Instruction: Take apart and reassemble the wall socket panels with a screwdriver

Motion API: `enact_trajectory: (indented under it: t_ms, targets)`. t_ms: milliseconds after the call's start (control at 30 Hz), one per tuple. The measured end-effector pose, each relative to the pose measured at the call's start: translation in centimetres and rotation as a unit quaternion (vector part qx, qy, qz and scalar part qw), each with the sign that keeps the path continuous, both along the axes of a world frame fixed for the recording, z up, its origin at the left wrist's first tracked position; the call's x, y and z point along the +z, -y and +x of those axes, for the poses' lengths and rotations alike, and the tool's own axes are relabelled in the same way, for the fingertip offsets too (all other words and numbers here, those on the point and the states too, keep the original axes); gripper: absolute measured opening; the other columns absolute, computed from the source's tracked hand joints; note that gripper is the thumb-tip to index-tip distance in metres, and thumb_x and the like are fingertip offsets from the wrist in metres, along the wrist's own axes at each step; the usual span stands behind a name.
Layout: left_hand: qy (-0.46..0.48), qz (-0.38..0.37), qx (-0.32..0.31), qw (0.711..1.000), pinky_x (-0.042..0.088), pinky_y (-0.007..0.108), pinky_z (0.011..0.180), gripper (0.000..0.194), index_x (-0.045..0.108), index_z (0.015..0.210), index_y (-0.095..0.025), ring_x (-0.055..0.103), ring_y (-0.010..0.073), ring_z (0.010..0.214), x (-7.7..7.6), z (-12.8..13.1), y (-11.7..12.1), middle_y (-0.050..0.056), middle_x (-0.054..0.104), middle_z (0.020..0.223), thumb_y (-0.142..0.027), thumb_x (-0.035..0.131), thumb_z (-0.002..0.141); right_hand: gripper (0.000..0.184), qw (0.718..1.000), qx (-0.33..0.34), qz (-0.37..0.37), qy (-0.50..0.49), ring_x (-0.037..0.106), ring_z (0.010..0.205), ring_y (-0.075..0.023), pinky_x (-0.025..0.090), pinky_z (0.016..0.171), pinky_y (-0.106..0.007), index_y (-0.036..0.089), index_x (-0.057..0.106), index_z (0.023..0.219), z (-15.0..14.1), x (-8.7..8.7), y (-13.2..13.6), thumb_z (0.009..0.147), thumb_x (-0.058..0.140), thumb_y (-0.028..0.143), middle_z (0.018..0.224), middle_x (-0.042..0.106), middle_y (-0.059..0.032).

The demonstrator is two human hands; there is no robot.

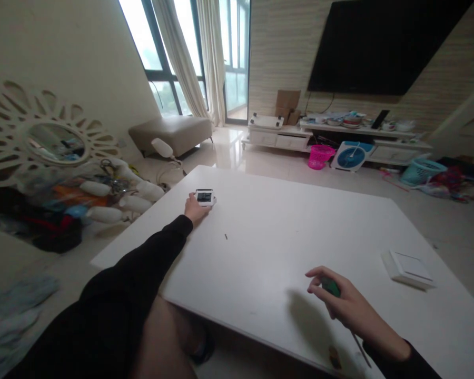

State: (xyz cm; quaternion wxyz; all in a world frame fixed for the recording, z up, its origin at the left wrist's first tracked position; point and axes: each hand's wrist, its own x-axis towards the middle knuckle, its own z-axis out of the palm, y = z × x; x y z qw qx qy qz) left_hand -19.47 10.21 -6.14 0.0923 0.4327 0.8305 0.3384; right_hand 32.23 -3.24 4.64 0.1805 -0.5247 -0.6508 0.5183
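My left hand (197, 211) reaches to the far left part of the white table (268, 221). Its fingers grip a small white square switch-like plate (204, 197) with a dark middle; its exact kind is unclear. Above the near right part of the table, my right hand (342, 297) is closed around a screwdriver (331, 287) with a green handle. The thin metal shaft sticks out below the palm, pointing down toward the table's near edge. A small dark screw-like piece (226, 236) lies between the hands, closer to the left one.
On the table's right side rests a white square box-like piece (413, 269). A small brown and black object (334, 358) lies by the near edge. Left of the table are a lamp with several white shades (136, 202) and a flower-shaped mirror frame (55, 139).
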Motion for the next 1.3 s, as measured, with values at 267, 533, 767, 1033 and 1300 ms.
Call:
enact_trajectory:
  t_ms: [267,533,767,1033,1300]
  targets:
    - [-0.027,-0.010,0.005,1.000,0.029,0.056,0.117,0.089,0.036,0.140,-0.013,0.034,0.0451,0.145,2.2,-1.3,-1.3,0.028,0.038,0.149,-0.029,0.085,0.068,0.054,0.999,-0.023,-0.014,0.033,0.046,0.051,-0.0094,0.038,0.042,-0.024,0.021,0.068,0.105,-0.1,-0.7,-0.8,0.079,0.067,0.068,0.089,0.065,-0.0032]
    - [-0.028,-0.125,-0.482,0.867,0.050,0.030,0.086,0.045,0.071,0.102,-0.022,0.062,0.0206,0.094,1.4,8.0,6.3,0.004,0.061,0.107,-0.034,0.091,0.063,0.048,0.998,0.012,0.001,0.057,0.048,0.052,-0.0122,0.041,0.046,-0.025,0.021,0.068,0.101,0.1,0.3,0.2,0.084,0.065,0.065,0.073,0.059,0.0003]
    - [-0.039,-0.160,-0.535,0.829,0.043,0.025,0.071,0.012,0.068,0.085,-0.016,0.056,0.0145,0.074,0.9,7.9,8.9,0.001,0.061,0.083,-0.010,0.073,0.075,0.047,0.998,0.036,0.021,0.047,0.050,0.056,-0.0135,0.044,0.048,-0.026,0.021,0.069,0.098,0.0,1.1,0.7,0.084,0.064,0.065,0.076,0.061,-0.0010]
    - [-0.027,-0.171,-0.494,0.852,0.042,0.024,0.069,0.014,0.068,0.086,-0.016,0.058,0.0144,0.072,0.6,5.5,10.3,0.000,0.065,0.077,-0.009,0.067,0.074,0.046,0.996,0.056,0.042,0.057,0.053,0.059,-0.0150,0.046,0.051,-0.026,0.021,0.069,0.102,0.9,1.0,1.0,0.088,0.061,0.064,0.077,0.063,-0.0021]
    - [0.017,-0.136,-0.373,0.918,0.049,0.027,0.076,0.003,0.070,0.084,-0.017,0.060,0.0163,0.076,1.2,2.2,7.9,0.001,0.067,0.078,-0.016,0.068,0.083,0.047,0.995,0.074,0.045,0.056,0.057,0.064,-0.0167,0.048,0.052,-0.027,0.021,0.070,0.104,1.1,0.5,0.8,0.091,0.059,0.065,0.083,0.067,-0.0040]
